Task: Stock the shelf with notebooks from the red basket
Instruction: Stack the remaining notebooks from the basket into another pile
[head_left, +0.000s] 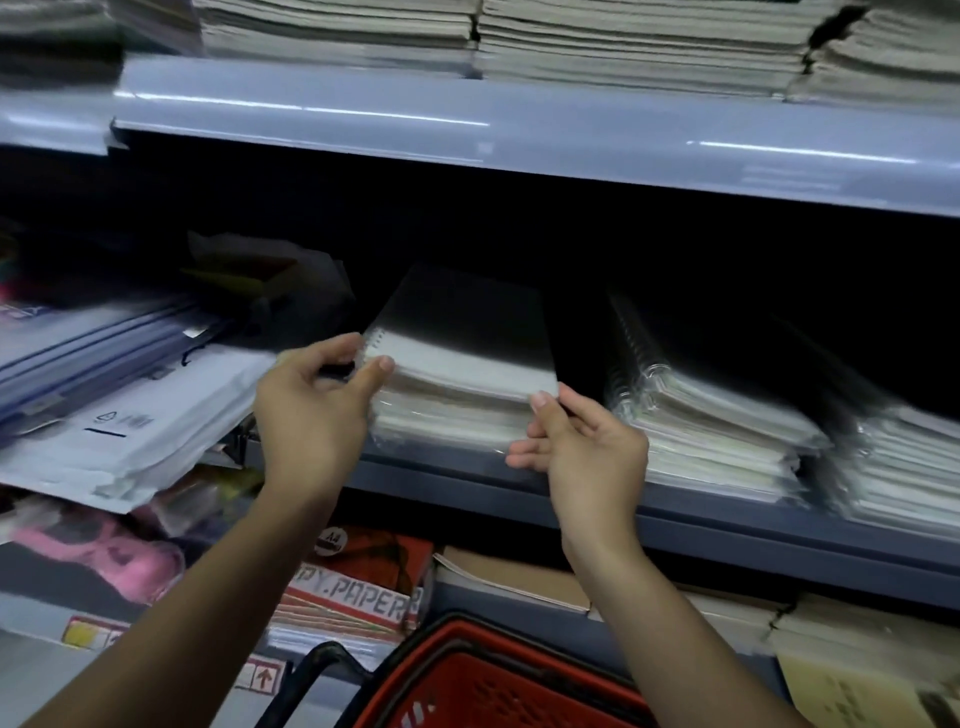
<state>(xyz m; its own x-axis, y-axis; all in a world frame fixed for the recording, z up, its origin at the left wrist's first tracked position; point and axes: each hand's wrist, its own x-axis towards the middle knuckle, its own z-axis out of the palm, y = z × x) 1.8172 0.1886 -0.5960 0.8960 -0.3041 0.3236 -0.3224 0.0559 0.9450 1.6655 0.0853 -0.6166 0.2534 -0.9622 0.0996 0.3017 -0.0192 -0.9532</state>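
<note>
At bottom centre sits the red basket (498, 675). Mid-frame, your left hand (311, 410) and right hand (587, 447) pinch the notebook stack (457, 374), fingers curled round its corners; slide it squarely onto the shelf (727, 530), probably flush with neighbours.

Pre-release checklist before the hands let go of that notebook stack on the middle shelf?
1. Left hand grips the notebook stack at its spiral corner: ok.
2. Right hand pinches the stack's right front corner: ok.
3. Stack fully seated on the shelf: cannot tell, base hidden by hands.
4. Clear of the neighbouring spiral notebooks: ok, dark gap between.
5. Top cover lying flat: not ok, it tilts up toward the back.
6. Red basket contents left: cannot tell, mostly out of frame.
</note>
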